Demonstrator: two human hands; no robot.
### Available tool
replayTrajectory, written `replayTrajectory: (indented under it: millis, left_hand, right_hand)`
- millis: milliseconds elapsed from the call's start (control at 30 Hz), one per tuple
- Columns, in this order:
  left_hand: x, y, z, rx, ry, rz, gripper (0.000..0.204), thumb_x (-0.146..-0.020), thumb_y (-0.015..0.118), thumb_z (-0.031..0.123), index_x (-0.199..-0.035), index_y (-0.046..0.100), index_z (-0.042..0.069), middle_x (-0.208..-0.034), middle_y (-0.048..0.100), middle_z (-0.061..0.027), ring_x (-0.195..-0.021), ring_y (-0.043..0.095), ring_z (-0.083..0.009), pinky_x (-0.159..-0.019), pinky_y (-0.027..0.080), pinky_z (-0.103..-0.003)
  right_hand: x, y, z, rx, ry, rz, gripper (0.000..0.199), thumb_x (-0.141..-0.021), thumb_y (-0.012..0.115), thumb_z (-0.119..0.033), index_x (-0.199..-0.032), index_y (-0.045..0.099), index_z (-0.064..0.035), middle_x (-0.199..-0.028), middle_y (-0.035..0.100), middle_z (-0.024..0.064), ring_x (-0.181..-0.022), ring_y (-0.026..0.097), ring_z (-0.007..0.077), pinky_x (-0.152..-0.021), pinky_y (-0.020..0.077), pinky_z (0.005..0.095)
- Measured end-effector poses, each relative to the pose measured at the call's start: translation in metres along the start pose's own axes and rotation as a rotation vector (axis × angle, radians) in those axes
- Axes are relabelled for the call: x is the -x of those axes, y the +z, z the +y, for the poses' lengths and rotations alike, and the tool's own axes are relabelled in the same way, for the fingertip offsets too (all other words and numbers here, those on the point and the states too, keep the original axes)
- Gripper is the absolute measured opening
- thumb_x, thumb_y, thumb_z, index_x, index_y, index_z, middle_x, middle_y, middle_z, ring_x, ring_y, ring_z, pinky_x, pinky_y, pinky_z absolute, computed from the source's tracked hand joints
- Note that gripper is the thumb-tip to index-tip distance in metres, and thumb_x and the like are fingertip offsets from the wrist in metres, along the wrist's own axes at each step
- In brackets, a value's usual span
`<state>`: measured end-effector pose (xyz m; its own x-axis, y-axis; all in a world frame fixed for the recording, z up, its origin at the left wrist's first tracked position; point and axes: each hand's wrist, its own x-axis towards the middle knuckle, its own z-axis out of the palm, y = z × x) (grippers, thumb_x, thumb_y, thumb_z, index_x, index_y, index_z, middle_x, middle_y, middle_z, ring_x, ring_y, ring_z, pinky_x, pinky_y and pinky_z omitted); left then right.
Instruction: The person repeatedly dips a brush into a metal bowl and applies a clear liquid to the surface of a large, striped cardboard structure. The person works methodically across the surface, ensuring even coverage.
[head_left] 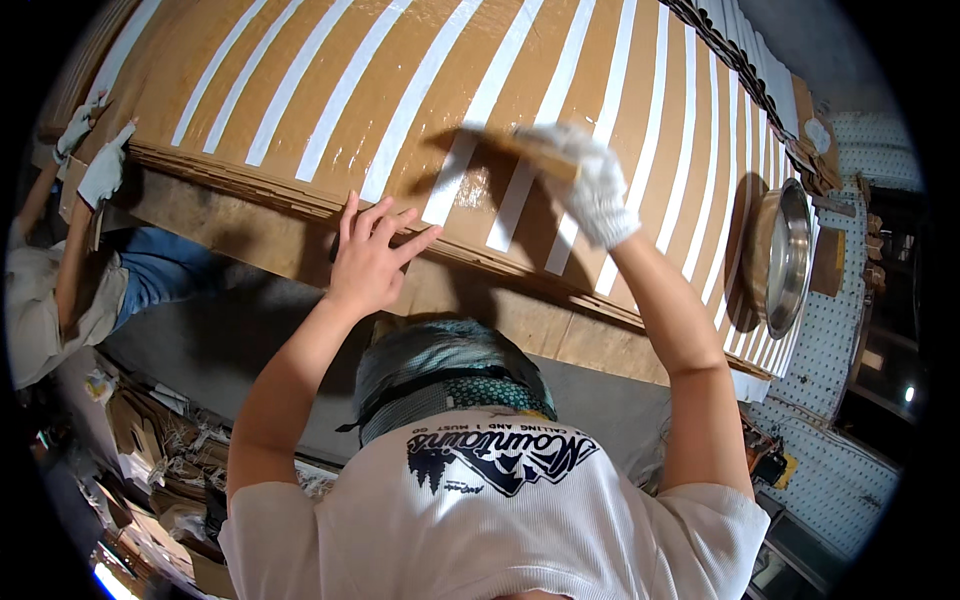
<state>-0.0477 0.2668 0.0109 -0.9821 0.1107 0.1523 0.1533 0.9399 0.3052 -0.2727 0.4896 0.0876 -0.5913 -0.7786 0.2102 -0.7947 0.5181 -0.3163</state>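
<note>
in the head view, the right hand (590,190), in a white glove, is clamped on a wooden brush (535,150) pressed against the top cardboard sheet (400,110), which is brown with white stripes and glistens wet around the brush. the bare left hand (370,260) lies flat with fingers spread apart on the near edge of the cardboard stack, well left of the brush. a metal bowl (785,255) rests on the sheet further right. another person's gloved hand (105,170) touches the stack's far left edge.
</note>
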Motion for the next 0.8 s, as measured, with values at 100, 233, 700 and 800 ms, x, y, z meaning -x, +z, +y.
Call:
replayTrajectory:
  millis: [100, 233, 700, 800]
  left_hand:
    - [-0.003, 0.001, 0.0, 0.01, 0.002, -0.018, 0.076, -0.074, 0.067, 0.006, -0.141, 0.055, 0.038, -0.139, 0.052, -0.0024, -0.137, 0.038, -0.0309, -0.121, 0.014, -0.063]
    - [0.001, 0.006, -0.005, 0.041, -0.001, 0.002, 0.061, -0.067, 0.066, 0.007, -0.124, 0.068, 0.025, -0.14, 0.051, -0.007, -0.137, 0.035, -0.0359, -0.121, 0.014, -0.065]
    - [-0.005, 0.006, 0.004, 0.0, 0.005, 0.01, 0.077, -0.067, 0.066, 0.003, -0.138, 0.06, 0.033, -0.135, 0.051, -0.0086, -0.135, 0.037, -0.0368, -0.12, 0.014, -0.065]
    - [-0.006, 0.007, 0.008, -0.007, -0.001, 0.024, 0.075, -0.067, 0.062, 0.003, -0.137, 0.06, 0.029, -0.133, 0.052, -0.0113, -0.134, 0.036, -0.0387, -0.119, 0.015, -0.067]
  right_hand:
    - [0.013, 0.01, -0.01, 0.089, 0.161, 0.033, 0.044, -0.08, 0.064, -0.001, -0.118, 0.07, -0.0217, -0.102, 0.068, 0.0088, -0.092, 0.068, 0.0289, -0.076, 0.0562, 0.0403]
    - [0.058, 0.006, -0.061, 0.034, 0.08, -0.179, 0.051, -0.075, 0.065, 0.001, -0.121, 0.069, -0.0225, -0.108, 0.07, 0.007, -0.094, 0.069, 0.0286, -0.078, 0.0569, 0.0399]
    - [0.056, -0.008, 0.058, 0.215, 0.104, 0.237, 0.056, -0.076, 0.055, 0.002, -0.126, 0.065, -0.0217, -0.108, 0.067, 0.0108, -0.101, 0.064, 0.0297, -0.089, 0.0518, 0.0425]
    - [0.111, -0.003, -0.011, 0.188, 0.144, -0.039, 0.049, -0.078, 0.068, -0.006, -0.126, 0.067, -0.0169, -0.104, 0.067, 0.0104, -0.095, 0.065, 0.0274, -0.081, 0.0543, 0.0405]
